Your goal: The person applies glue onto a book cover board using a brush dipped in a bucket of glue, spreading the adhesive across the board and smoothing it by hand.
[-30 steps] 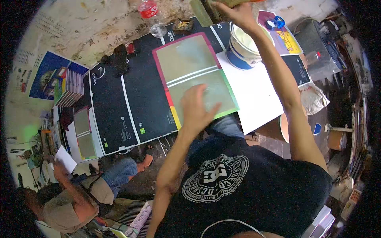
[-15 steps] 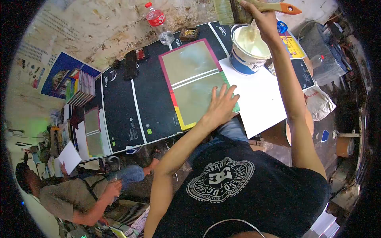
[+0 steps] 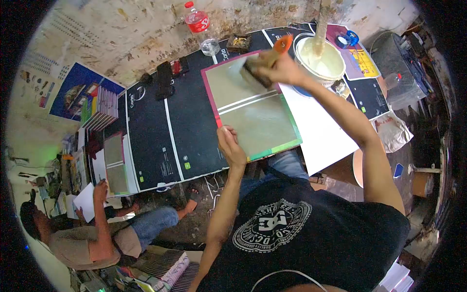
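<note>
A grey board with coloured edges and two white stripes [image 3: 262, 117] lies on the black table. My right hand [image 3: 284, 70] is closed round a wide brush [image 3: 258, 73] with an orange-tipped handle; the bristles are over the upper part of the board and blurred by motion. At the board's lower left edge rests my left hand [image 3: 231, 146], its fingers bent and close together on the red and yellow border. A white bucket of pale paste [image 3: 319, 57], with a coated stick [image 3: 322, 29] standing in it, is just right of my right hand.
White paper [image 3: 323, 131] lies right of the board. A bottle with a red label [image 3: 198, 22] and a small box [image 3: 239, 43] stand at the back. Stacked books [image 3: 102, 107] are far left. Another person [image 3: 82, 243] sits at lower left, holding a white sheet [image 3: 85, 202].
My right hand has brought the brush down from above the bucket onto the board. My left hand has moved left to the board's edge. The other person's arm has risen towards the sheet.
</note>
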A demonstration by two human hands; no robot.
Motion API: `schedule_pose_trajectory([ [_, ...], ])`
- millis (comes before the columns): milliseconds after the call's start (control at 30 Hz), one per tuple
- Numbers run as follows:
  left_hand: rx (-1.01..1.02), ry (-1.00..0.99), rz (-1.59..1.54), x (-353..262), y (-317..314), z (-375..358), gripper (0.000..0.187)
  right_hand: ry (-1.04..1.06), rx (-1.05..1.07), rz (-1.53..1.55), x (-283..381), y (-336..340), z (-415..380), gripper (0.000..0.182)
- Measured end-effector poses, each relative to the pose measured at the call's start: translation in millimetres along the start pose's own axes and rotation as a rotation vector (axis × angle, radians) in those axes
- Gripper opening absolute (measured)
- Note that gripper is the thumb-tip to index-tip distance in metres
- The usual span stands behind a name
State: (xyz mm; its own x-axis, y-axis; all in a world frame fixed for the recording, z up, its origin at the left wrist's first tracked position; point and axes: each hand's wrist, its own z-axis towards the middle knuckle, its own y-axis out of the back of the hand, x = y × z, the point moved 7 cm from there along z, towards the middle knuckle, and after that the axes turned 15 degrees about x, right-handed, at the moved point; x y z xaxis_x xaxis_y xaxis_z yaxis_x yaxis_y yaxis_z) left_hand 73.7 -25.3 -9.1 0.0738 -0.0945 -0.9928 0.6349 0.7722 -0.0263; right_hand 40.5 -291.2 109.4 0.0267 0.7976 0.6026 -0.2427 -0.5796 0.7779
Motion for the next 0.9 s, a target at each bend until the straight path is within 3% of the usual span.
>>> schedule_pose_trajectory([
  [67,-0.018,0.006,0.02,-4.0,-3.4,1.8,0.032,0.047,-0.109,-0.157,-9.0,-14.9,-10.2,0.022],
  [133,-0.027,0.023,0.03,-5.2,-3.8,-0.4,0.032,-0.251,0.05,-0.143,-78.0,-1.2,-3.5,0.022],
  [200,-0.002,0.003,0.05,-3.8,-2.5,0.6,0.036,-0.209,-0.091,-0.499,-73.3,26.6,2.7,0.023],
  [333,-0.002,-0.016,0.021,1.5,-0.3,0.3,0.032,0.07,0.121,-0.021,-24.6,15.9,4.2,0.025],
  [367,0.006,-0.001,0.016,1.8,-0.5,0.2,0.032,0.183,0.336,0.151,6.0,0.8,3.6,0.024],
  [400,0.015,0.015,0.013,0.5,-0.9,-0.1,0.033,0.219,0.434,0.083,4.5,-17.9,6.5,0.024],
  [467,0.019,0.019,0.046,0.3,-2.1,0.7,0.035,0.186,0.431,-0.152,-21.3,-20.7,27.6,0.024],
  [533,0.015,-0.011,0.123,-1.8,-1.7,0.3,0.039,0.163,0.302,-0.249,-73.2,-7.0,68.1,0.023],
  [600,-0.001,-0.006,0.121,-2.3,-1.6,-0.2,0.04,-0.139,0.319,-0.45,-126.9,15.4,103.6,0.022],
  [700,-0.001,0.052,0.083,0.0,0.3,-2.0,0.035,0.012,0.212,-0.636,-140.0,31.6,133.5,0.023],
  [800,-0.017,0.073,0.066,1.9,1.5,-2.7,0.033,0.251,0.397,-0.023,-68.6,12.3,107.8,0.025],
  [867,-0.014,0.069,0.064,2.9,1.0,-1.4,0.033,0.225,0.759,0.24,-13.3,-13.3,88.7,0.026],
  [900,-0.011,0.068,0.059,3.5,0.8,-1.2,0.034,0.307,0.76,0.123,-14.7,-19.1,90.3,0.027],
])
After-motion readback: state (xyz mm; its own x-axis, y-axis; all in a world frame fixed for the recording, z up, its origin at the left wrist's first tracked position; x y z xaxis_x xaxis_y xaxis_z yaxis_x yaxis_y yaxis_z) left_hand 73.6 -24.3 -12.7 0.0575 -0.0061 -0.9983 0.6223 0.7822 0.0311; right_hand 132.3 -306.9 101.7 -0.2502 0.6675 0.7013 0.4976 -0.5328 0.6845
